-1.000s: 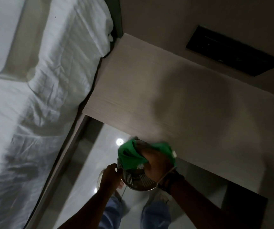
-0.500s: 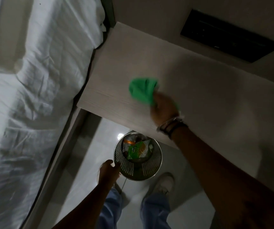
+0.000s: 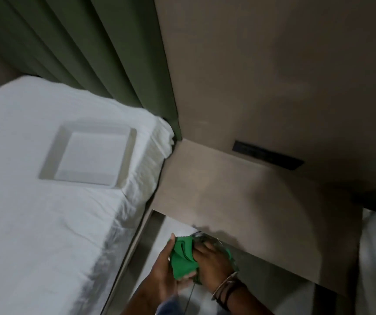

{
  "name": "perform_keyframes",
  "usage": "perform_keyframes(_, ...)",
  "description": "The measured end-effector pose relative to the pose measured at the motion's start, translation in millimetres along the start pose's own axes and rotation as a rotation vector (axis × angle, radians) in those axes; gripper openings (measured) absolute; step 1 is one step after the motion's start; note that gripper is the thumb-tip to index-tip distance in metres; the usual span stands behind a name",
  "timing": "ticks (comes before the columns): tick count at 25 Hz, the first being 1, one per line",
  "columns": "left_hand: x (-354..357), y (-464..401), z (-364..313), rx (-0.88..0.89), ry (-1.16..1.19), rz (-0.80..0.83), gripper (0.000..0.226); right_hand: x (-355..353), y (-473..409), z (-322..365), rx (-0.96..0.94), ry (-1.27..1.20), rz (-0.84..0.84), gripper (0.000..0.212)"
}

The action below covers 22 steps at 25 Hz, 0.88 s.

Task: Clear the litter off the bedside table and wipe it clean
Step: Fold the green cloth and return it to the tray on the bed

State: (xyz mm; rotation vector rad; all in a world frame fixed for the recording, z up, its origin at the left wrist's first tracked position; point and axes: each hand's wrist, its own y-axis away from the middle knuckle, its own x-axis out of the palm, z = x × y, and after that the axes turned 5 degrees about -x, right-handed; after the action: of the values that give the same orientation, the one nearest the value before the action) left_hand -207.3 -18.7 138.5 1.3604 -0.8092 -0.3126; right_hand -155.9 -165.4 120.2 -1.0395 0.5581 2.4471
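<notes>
The pale wooden bedside table (image 3: 239, 201) juts from the wall with nothing on its top. Below its front edge, both my hands hold a green cloth (image 3: 183, 258). My left hand (image 3: 159, 271) grips the cloth from the left and my right hand (image 3: 212, 264), with bracelets at the wrist, grips it from the right. The rim of a metal mesh bin (image 3: 207, 237) shows just behind my right hand, mostly hidden by my hands and the cloth.
A bed with a white sheet (image 3: 46, 223) lies left of the table, and a white tray (image 3: 89, 155) rests on it. Green curtain (image 3: 105, 53) hangs behind the bed. A dark switch panel (image 3: 268, 155) sits on the wall above the table. Glossy floor shows below.
My right hand has come off the table top with the green cloth, down to the front edge. My left hand has let go of the bin and taken the cloth. The view has tilted up.
</notes>
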Motion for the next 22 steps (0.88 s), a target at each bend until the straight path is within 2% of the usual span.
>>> perform_keyframes(1,8.6,24.4,-8.1,0.052,0.088,0.053,0.075,-26.3,-5.0,20.3,-0.047,0.08,0.03,0.052)
perform_keyframes(3,22.2,69.5,-32.7,0.183,0.123,0.058,0.054,-72.4,-15.9,47.9,-0.135,0.186,0.089,0.052)
perform_keyframes(4,24.7,88.6,-45.4,0.259,0.086,0.0,0.046,-88.0,-21.8,54.8,-0.221,0.24,0.017,0.054)
perform_keyframes(5,24.0,104.2,-61.0,0.333,0.048,-0.066,0.042,-103.4,-32.7,60.8,-0.209,0.146,-0.055,0.058)
perform_keyframes(6,19.9,120.6,-78.6,0.386,0.027,-0.107,0.04,-119.9,-47.9,66.7,-0.093,-0.06,-0.094,0.061)
perform_keyframes(7,10.8,138.2,-102.4,0.439,0.019,-0.119,0.038,-135.7,-74.1,76.1,0.071,-0.385,-0.159,0.062)
perform_keyframes(9,0.6,165.8,-145.3,0.538,-0.003,-0.08,0.036,-159.5,-121.4,79.8,0.417,-1.056,-0.371,0.047)
perform_keyframes(10,-9.2,175.8,-171.0,0.588,-0.002,-0.048,0.037,-163.9,-152.5,78.6,0.601,-1.272,-0.352,0.042)
perform_keyframes(11,-21.7,181.3,-194.6,0.631,0.011,-0.011,0.039,-163.1,-185.2,80.7,0.75,-1.389,-0.23,0.053)
perform_keyframes(12,-30.8,184.8,-215.2,0.647,0.047,0.029,0.042,-159.3,-210.9,83.0,0.81,-1.414,-0.052,0.067)
perform_keyframes(13,-40.6,185.6,-232.8,0.649,0.081,0.068,0.045,-154.6,-237.1,88.0,0.792,-1.438,0.087,0.071)
perform_keyframes(14,-55.0,183.3,-251.0,0.644,0.119,0.089,0.048,-146.8,-269.9,95.0,0.755,-1.458,0.132,0.064)
perform_keyframes(16,-83.3,173.5,-282.2,0.648,0.231,0.146,0.053,-139.5,-332.2,110.9,0.721,-1.459,0.022,0.06)
perform_keyframes(18,-131.7,142.5,-322.4,0.65,0.347,0.146,0.054,-118.4,-412.7,122.2,0.739,-1.29,-0.088,0.052)
perform_keyframes(20,-156.5,106.5,-341.7,0.609,0.338,0.014,0.043,-97.0,-461.3,117.4,0.689,-1.03,-0.134,0.037)
perform_keyframes(22,-153.3,92.0,-339.2,0.548,0.181,-0.279,0.031,-93.8,-472.9,122.0,0.612,-0.781,-0.128,0.035)
